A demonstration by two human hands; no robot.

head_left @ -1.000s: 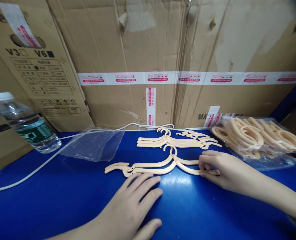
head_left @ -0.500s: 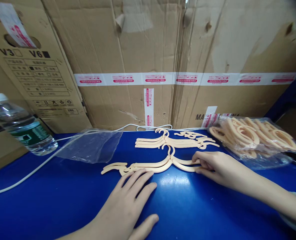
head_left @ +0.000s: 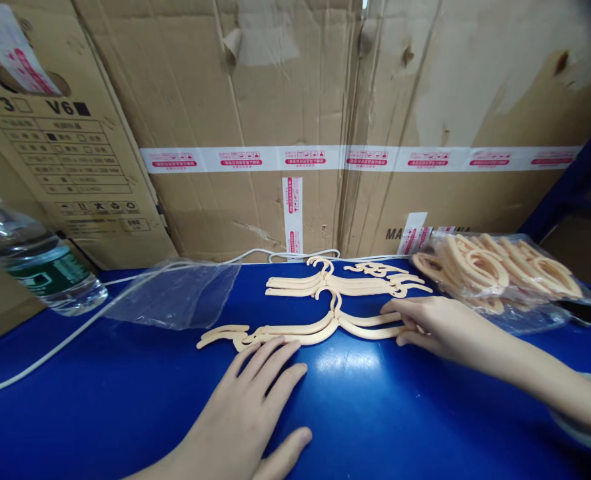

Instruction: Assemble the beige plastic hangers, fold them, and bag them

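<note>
The left hand (head_left: pixel 255 407) lies flat and released on the bench (head_left: pixel 100 400) while the right hand (head_left: pixel 425 320) pinches an end of the beige hanger (head_left: pixel 300 329), best held level and lightly.

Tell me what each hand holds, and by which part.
The right hand seems to pinch the right arm tip of the near cream hangers, which lie on the blue table. The left hand lies flat, holding nothing.
</note>
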